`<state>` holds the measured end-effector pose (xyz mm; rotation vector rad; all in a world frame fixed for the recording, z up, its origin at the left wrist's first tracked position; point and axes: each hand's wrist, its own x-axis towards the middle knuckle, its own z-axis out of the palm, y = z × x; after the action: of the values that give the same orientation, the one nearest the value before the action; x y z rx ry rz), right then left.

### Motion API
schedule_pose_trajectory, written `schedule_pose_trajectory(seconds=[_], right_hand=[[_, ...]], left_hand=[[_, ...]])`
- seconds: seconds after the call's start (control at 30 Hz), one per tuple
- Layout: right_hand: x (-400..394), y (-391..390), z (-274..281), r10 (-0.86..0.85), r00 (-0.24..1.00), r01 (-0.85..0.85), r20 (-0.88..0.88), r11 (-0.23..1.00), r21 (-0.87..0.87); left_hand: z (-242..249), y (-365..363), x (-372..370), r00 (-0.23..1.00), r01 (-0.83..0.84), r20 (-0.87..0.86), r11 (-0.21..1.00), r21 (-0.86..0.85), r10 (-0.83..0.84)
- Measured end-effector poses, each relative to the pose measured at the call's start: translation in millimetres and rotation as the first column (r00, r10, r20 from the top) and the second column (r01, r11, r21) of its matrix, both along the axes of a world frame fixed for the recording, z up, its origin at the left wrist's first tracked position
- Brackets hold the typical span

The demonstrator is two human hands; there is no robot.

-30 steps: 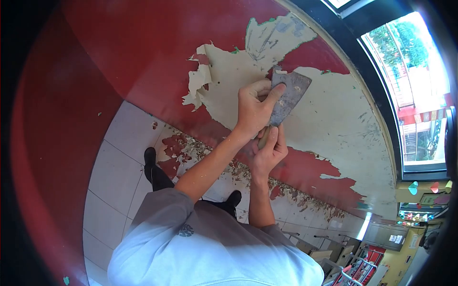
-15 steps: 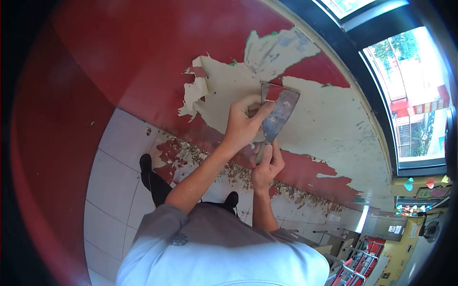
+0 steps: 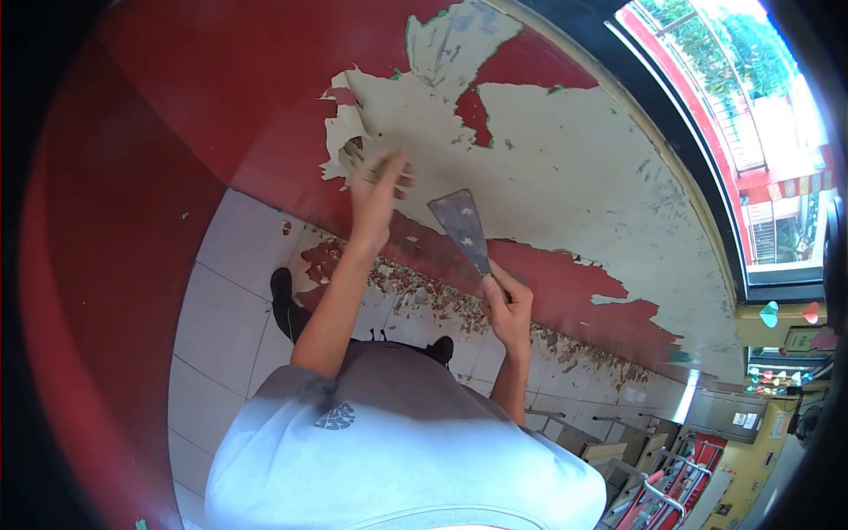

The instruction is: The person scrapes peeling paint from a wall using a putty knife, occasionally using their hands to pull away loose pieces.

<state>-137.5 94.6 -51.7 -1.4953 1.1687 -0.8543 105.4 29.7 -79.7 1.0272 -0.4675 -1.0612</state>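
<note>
My right hand [image 3: 508, 314] is wrapped round the handle of a paint scraper [image 3: 462, 228], its wide, worn metal blade pointing up and left in front of the wall. Off to the left, my left hand [image 3: 374, 196] is raised near a curled flap of peeling paint [image 3: 343, 146]. Its fingers are apart and slightly blurred, with nothing seen in them. Behind both hands, a large pale scraped patch [image 3: 565, 168] spreads across the red wall [image 3: 238, 97], with ragged paint edges and a small red remnant [image 3: 474, 119] inside it.
Paint flakes [image 3: 424, 305] lie thickly along the foot of the wall on the white tiled floor [image 3: 216, 300]. A dark-framed window [image 3: 715, 97] is at the upper right. Desks and metal-framed furniture [image 3: 658, 486] stand at the lower right. My shoes [image 3: 284, 296] are near the debris.
My left hand has come off the scraper blade and moved left towards the peeling flap. The scraper in my right hand has dropped lower and tilted left; the red piece on its blade is gone.
</note>
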Motion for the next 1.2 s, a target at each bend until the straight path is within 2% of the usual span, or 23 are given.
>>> schedule_pose_trajectory(seconds=[0.03,0.1,0.23,0.33,0.4,0.43,0.5,0.6,0.73,0.8,0.87,0.97,1.03,1.1,1.2], right_hand=[[-2.7,3.2,3.3,-0.020,0.999,0.020,0.031,1.000,-0.002],[-9.4,8.3,5.4,-0.047,0.996,0.047,0.073,0.999,-0.002],[-13.2,8.4,8.3,-0.161,0.974,0.169,0.163,0.985,-0.036],[-2.8,-3.2,8.4,-0.220,0.960,0.233,0.171,0.971,-0.059],[4.2,-9.1,7.7,-0.233,0.957,0.248,0.172,0.967,-0.065],[7.3,-12.2,8.7,-0.256,0.951,0.273,0.171,0.959,-0.082],[15.8,-18.0,15.6,-0.267,0.949,0.286,0.167,0.952,-0.105],[22.9,-21.3,27.3,-0.292,0.947,0.312,0.131,0.933,-0.178],[15.6,-25.2,16.3,-0.277,0.953,0.298,0.122,0.930,-0.216],[15.8,-30.9,17.5,-0.271,0.957,0.288,0.101,0.924,-0.252],[13.9,-30.1,21.7,-0.278,0.960,0.272,0.026,0.911,-0.310],[10.4,-25.0,25.7,-0.260,0.964,0.267,0.063,0.931,-0.247],[24.5,-27.3,30.6,-0.269,0.962,0.274,0.055,0.920,-0.280],[23.4,-26.3,35.7,-0.288,0.958,0.281,0.020,0.914,-0.293],[24.9,-22.4,34.3,-0.296,0.954,0.301,0.052,0.930,-0.214]], left_hand=[[2.2,3.4,-9.2,1.000,0.002,0.009,1.000,0.001,-0.002],[7.9,7.4,-28.4,0.970,0.208,0.129,0.978,-0.004,-0.205],[9.4,9.3,-51.4,0.930,0.333,0.183,0.941,-0.052,-0.319],[13.7,12.5,-68.8,0.894,0.441,0.120,0.896,-0.059,-0.432],[12.0,6.0,-80.3,0.872,0.483,-0.027,0.869,-0.106,-0.488],[12.0,1.6,-86.0,0.871,0.485,-0.027,0.868,-0.109,-0.490],[14.6,-6.3,-93.0,0.874,0.425,-0.171,0.886,-0.184,-0.455],[22.6,-12.1,-95.1,0.859,0.398,-0.238,0.884,-0.244,-0.453],[27.6,-16.4,-98.4,0.856,0.389,-0.244,0.879,-0.277,-0.456],[29.3,-16.4,-101.7,0.873,0.362,-0.256,0.904,-0.229,-0.415],[24.2,-20.6,-103.7,0.886,0.340,-0.240,0.908,-0.246,-0.397],[22.8,-14.4,-107.6,0.900,0.306,-0.246,0.925,-0.226,-0.359],[27.8,-19.6,-105.3,0.901,0.272,-0.288,0.939,-0.211,-0.325],[26.2,-20.7,-101.7,0.906,0.293,-0.240,0.925,-0.243,-0.350],[23.8,-17.5,-108.7,0.895,0.329,-0.246,0.923,-0.198,-0.372]])
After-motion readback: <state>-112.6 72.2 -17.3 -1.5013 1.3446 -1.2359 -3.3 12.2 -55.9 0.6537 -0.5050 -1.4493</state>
